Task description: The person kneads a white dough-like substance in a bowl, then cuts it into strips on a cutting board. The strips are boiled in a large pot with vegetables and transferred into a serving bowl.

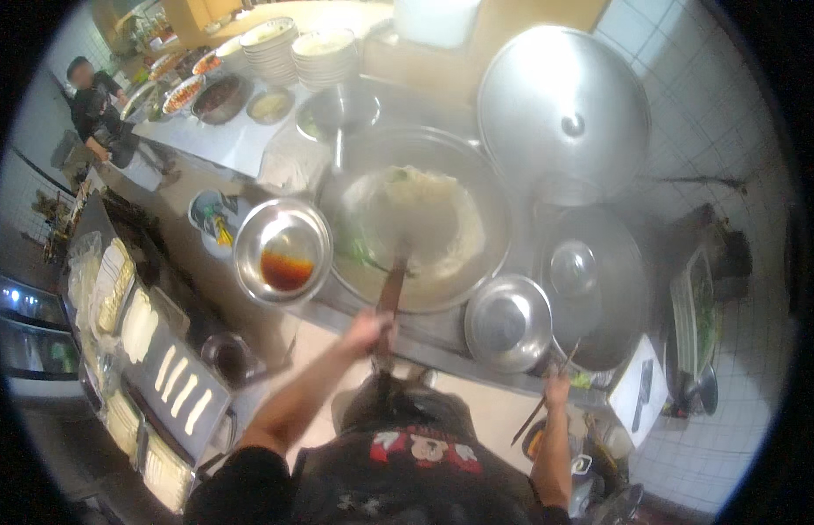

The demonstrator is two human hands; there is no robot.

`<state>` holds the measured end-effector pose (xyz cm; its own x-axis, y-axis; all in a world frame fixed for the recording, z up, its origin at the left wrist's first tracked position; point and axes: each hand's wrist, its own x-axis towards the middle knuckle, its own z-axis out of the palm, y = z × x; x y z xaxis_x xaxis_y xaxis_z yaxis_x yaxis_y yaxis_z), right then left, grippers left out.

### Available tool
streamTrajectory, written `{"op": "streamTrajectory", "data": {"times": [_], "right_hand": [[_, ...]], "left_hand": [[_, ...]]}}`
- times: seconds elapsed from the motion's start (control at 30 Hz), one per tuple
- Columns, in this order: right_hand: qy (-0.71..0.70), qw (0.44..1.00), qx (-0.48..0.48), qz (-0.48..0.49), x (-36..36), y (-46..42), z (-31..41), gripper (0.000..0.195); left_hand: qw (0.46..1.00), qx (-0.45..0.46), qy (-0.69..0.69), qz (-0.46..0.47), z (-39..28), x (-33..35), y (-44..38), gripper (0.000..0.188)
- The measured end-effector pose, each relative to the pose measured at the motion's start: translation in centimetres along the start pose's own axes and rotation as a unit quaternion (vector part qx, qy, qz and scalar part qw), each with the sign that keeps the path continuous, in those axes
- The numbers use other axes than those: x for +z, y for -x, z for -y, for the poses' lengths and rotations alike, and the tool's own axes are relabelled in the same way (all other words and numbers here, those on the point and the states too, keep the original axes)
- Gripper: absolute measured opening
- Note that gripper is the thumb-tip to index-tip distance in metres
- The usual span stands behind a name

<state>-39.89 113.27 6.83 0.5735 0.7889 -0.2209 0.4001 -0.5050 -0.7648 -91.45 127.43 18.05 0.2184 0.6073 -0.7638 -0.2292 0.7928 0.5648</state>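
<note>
My left hand point(371, 331) grips a wooden handle point(392, 295) that slants down into a large wok point(492, 282). Steam blurs the wok's middle; pale food point(469, 246) that looks like noodles lies around it, with some green pieces at the left. My right hand point(556, 387) is closed around a thin dark stick point(530, 420), perhaps chopsticks. Just beyond that hand a shiny metal bowl point(510, 323) sits at the wok's right edge; whether the hand touches it, I cannot tell. At the wok's left, a metal bowl point(249, 252) contains red-brown liquid point(285, 270).
Right of the wok is a second wok point(617, 295), and a large metal lid point(564, 85) leans behind. Stacked bowls point(325, 59) and ingredient bowls point(220, 98) line the back counter. A person point(102, 118) stands far left. Dough strips point(184, 397) lie on a board at left.
</note>
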Motion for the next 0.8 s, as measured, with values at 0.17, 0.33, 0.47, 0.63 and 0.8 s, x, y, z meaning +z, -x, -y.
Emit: {"op": "streamTrajectory", "data": {"times": [0.17, 0.33, 0.47, 0.63, 0.8], "right_hand": [[0.062, 0.996, 0.060, 0.009, -4.3, -1.0, 2.9, 0.033], [0.034, 0.998, 0.052, -0.009, -7.7, -0.5, -1.3, 0.028], [-0.048, 0.991, 0.123, 0.032, -9.5, 0.0, -3.4, 0.032], [0.097, 0.994, -0.034, -0.023, -13.6, -0.9, 1.7, 0.037], [0.144, 0.975, -0.136, -0.096, -16.9, -2.0, 5.2, 0.031]], "left_hand": [[0.997, 0.048, 0.058, 0.000, -2.1, 4.2, -2.1, 0.016], [0.991, 0.114, -0.068, -0.025, 8.7, 4.3, 0.6, 0.012], [0.982, 0.002, 0.174, 0.070, 5.7, 4.0, 0.0, 0.007], [0.992, 0.095, 0.078, 0.011, 6.2, 5.1, 1.4, 0.006], [0.995, 0.101, 0.012, 0.012, 10.8, 3.5, 3.0, 0.012]]}}
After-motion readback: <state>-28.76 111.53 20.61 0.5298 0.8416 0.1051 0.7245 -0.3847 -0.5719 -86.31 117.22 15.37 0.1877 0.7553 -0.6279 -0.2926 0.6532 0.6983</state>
